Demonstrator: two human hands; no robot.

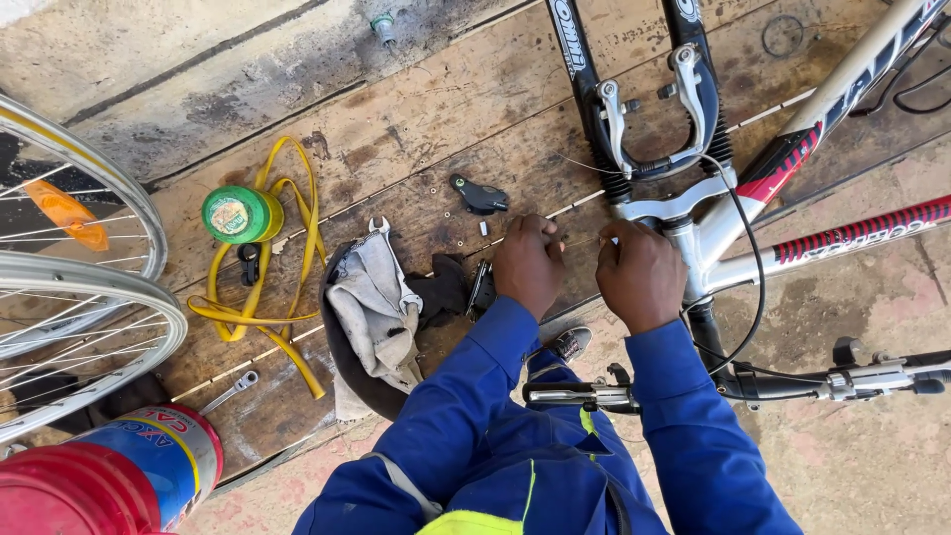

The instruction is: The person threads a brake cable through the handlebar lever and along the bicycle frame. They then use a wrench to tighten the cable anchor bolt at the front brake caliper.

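Left hand (530,263) and right hand (639,272) side by side over the wooden boards (416,129), fingers pinched on a thin wire (580,241) stretched between them — just beside the bicycle frame (713,233). Grey rag (376,312) and black shifter part (479,195) near the left hand — green tin (241,214) well apart.

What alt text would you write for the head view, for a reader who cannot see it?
A person in blue sleeves holds both hands, left hand and right hand, close together beside an upturned bicycle frame on wooden boards. A grey rag, yellow strap and green tin lie to the left.
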